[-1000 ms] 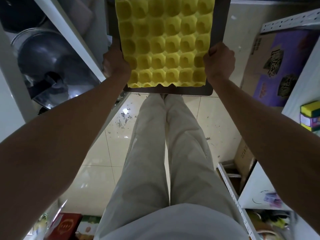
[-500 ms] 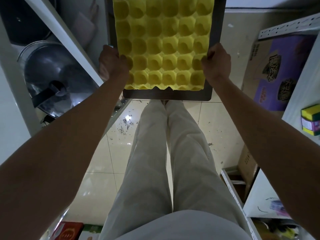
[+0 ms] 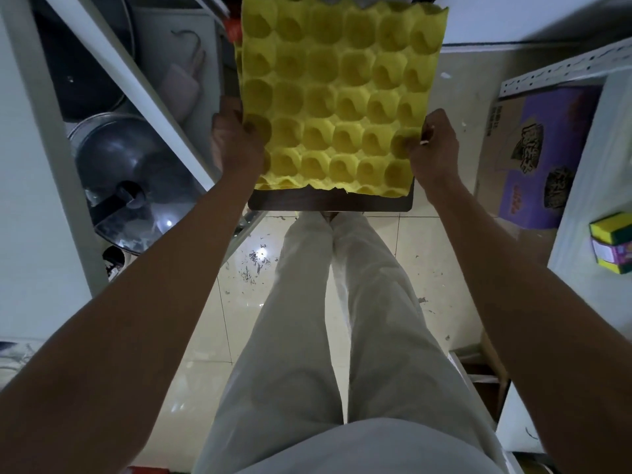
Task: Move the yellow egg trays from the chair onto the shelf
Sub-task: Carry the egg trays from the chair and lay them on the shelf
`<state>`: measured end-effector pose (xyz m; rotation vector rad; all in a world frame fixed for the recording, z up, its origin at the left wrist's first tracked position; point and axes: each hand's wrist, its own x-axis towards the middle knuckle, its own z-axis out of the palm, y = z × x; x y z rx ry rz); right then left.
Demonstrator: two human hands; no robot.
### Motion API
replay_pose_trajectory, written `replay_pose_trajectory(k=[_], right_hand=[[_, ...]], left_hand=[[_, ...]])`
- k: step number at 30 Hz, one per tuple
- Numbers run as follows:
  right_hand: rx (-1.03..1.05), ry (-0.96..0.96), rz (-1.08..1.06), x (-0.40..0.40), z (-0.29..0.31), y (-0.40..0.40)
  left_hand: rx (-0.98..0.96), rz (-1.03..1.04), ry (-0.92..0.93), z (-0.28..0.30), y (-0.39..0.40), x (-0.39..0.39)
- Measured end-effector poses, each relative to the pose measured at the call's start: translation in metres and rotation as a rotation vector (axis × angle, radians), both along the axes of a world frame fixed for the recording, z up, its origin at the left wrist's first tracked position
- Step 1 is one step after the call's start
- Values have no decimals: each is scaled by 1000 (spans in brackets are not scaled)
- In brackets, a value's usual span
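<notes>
A yellow egg tray [image 3: 337, 97] with rows of round cups hangs in front of me, tilted, its near edge over the dark chair seat [image 3: 330, 202]. My left hand [image 3: 232, 142] grips its left edge and my right hand [image 3: 432, 148] grips its right edge. Another yellow edge peeks out at the tray's left side [image 3: 238, 56]; I cannot tell whether it is a second tray. A white shelf unit [image 3: 150, 107] stands to the left.
The left shelf holds metal pots and a lid [image 3: 133, 186]. A purple cardboard box [image 3: 543, 145] sits on the right, next to a white shelf with small coloured boxes [image 3: 612, 241]. My legs stand on a glossy tiled floor [image 3: 212, 319] with scattered debris.
Both hands have lifted the yellow tray off the chair seat, and it now tilts with its far edge visible. More of the dark seat edge shows below it.
</notes>
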<state>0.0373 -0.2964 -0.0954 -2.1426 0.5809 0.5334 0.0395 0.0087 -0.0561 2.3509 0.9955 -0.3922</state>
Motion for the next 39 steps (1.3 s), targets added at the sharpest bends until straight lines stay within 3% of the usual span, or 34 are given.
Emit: replay_pose_trajectory(k=[9, 16, 25, 28, 33, 39], right_hand=[[-39, -129, -494, -84, 35, -38], [-158, -229, -772, -214, 121, -56], [-221, 72, -1133, -413, 196, -33], [-188, 83, -1224, -472, 224, -23], [-195, -32, -1290, -553, 282, -10], [-18, -321, -1468, -630, 363, 0]], left_hand=[[-179, -255, -213, 31, -74, 3], [-297, -583, -296, 97, -139, -34], [-307, -1018, -238, 160, -196, -176], [-342, -1111, -276, 192, -205, -226], [-332, -1169, -326, 253, -209, -293], [-393, -1159, -340, 325, -201, -363]])
